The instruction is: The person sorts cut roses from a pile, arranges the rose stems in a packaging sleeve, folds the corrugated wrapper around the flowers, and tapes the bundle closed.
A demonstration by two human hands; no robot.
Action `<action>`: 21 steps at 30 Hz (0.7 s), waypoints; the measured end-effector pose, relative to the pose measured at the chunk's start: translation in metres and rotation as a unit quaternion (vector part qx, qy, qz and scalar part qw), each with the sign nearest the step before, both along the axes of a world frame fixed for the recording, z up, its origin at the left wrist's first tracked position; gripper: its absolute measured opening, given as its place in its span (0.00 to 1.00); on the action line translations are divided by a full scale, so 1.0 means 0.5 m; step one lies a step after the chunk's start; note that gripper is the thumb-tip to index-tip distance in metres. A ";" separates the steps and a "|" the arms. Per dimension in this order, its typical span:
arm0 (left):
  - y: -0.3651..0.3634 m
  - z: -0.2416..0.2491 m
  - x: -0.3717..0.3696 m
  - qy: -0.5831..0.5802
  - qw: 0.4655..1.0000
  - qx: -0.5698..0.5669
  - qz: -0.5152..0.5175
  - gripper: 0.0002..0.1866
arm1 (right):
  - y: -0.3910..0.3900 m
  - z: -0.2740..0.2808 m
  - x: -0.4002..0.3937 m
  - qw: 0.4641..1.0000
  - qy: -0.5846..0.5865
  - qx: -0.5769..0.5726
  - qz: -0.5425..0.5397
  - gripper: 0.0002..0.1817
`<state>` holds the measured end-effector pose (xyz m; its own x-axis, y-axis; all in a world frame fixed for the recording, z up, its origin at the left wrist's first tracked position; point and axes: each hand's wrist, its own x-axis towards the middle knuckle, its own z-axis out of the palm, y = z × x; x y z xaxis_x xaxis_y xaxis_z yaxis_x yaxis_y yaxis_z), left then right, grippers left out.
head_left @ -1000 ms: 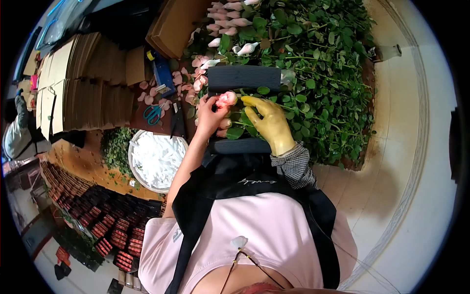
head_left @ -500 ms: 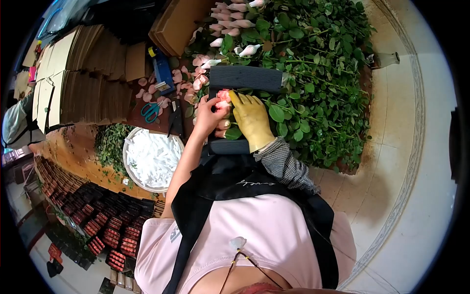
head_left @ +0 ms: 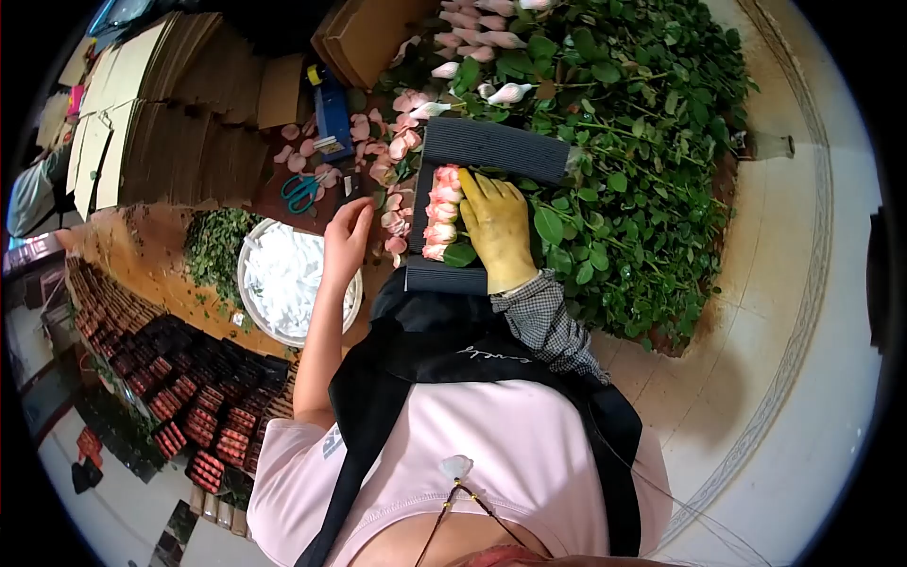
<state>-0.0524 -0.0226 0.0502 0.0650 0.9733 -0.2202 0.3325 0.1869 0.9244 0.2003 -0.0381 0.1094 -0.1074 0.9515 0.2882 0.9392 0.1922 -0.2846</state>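
A row of pink roses (head_left: 441, 214) lies on a dark corrugated sheet (head_left: 496, 149) whose two ends are folded up. My right hand (head_left: 498, 229), in a yellow glove, lies flat across the stems right beside the blooms, fingers stretched out. One rose leaf (head_left: 460, 255) pokes out below the glove. My bare left hand (head_left: 348, 238) hovers left of the sheet, near loose pink petals (head_left: 397, 222). Its fingers are extended and nothing shows in them.
Leafy rose stems (head_left: 642, 180) are heaped at the right, with net-wrapped buds (head_left: 482, 28) at the top. Blue scissors (head_left: 300, 194) and a blue box-like tool (head_left: 333, 118) lie left. A basket of white pieces (head_left: 293, 283), cardboard stacks (head_left: 175, 156) and packed roses (head_left: 203, 416) stand further left.
My left hand has left the rose blooms and moved left, uncovering the row. My gloved right hand stays on the stems. The whole view has shifted slightly.
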 end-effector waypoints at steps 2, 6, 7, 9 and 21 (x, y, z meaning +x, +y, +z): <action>-0.015 0.007 -0.004 -0.019 1.000 -0.017 -0.006 0.13 | 0.005 -0.005 -0.004 0.999 -0.043 -0.033 0.000 0.19; -0.006 0.041 0.013 -0.017 0.999 -0.019 -0.028 0.12 | 0.014 0.009 -0.006 0.995 -0.046 -0.083 0.006 0.21; 0.014 0.046 0.010 0.008 1.000 0.014 -0.025 0.12 | 0.012 0.020 -0.002 0.996 -0.013 -0.089 0.010 0.22; 0.097 0.036 -0.022 0.042 0.984 0.171 0.034 0.10 | -0.003 0.027 0.012 0.992 0.105 -0.071 0.028 0.25; 0.495 -0.019 -0.143 0.544 0.839 0.010 -0.005 0.36 | -0.123 0.112 0.005 0.983 0.158 -0.032 -0.087 0.24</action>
